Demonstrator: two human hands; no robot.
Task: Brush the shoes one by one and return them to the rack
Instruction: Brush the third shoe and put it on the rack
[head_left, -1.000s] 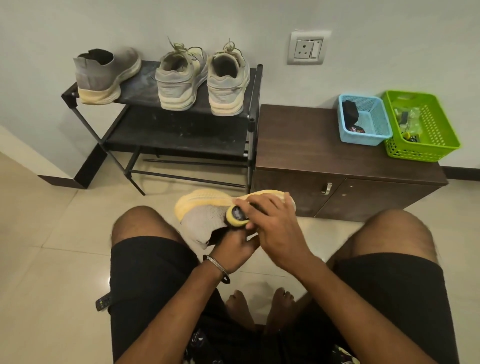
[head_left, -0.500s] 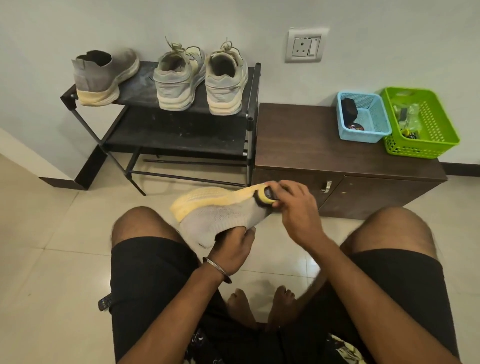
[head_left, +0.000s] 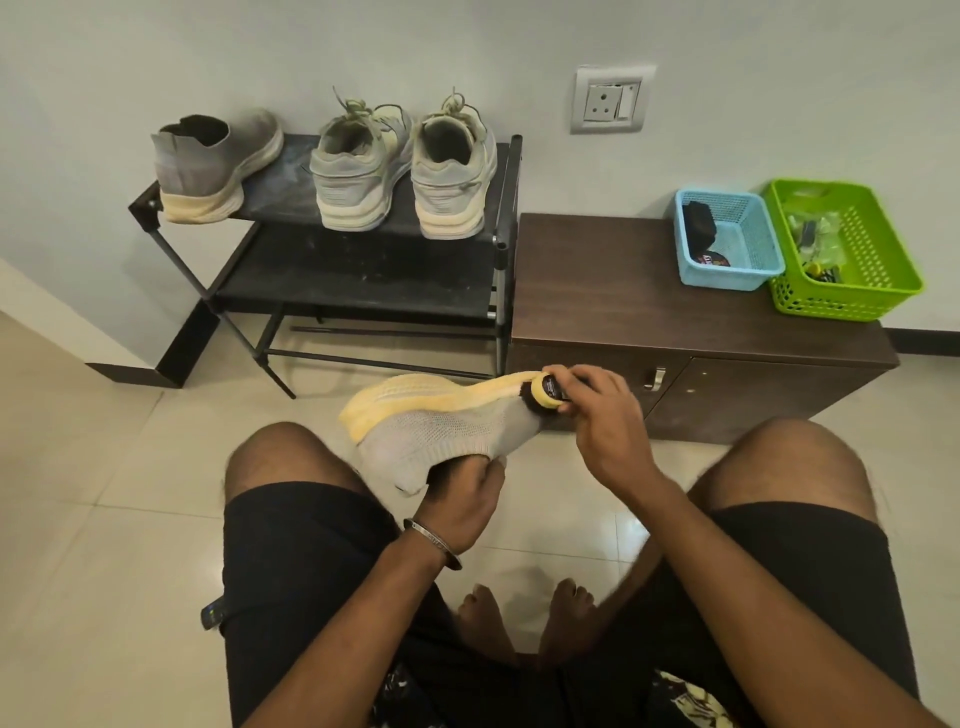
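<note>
left hand (head_left: 462, 499) grips grey shoe (head_left: 441, 426), right hand (head_left: 597, 410) pinches brush (head_left: 545, 395) against it

No readable text anywhere. Brush (head_left: 549, 396) has a dark label on its yellow-rimmed top, print too small and blurred to read. Dark item (head_left: 710, 258) in the blue basket (head_left: 748, 273) shows a red and white mark, letters not legible. Wall socket (head_left: 613, 100) has no visible marking. Laced shoes (head_left: 402, 171), grey slip-on (head_left: 215, 163) on the rack (head_left: 501, 208) and the held shoe (head_left: 441, 426) show no readable brand or number. Green basket (head_left: 878, 249) contents are too cluttered to make out any print.
</note>
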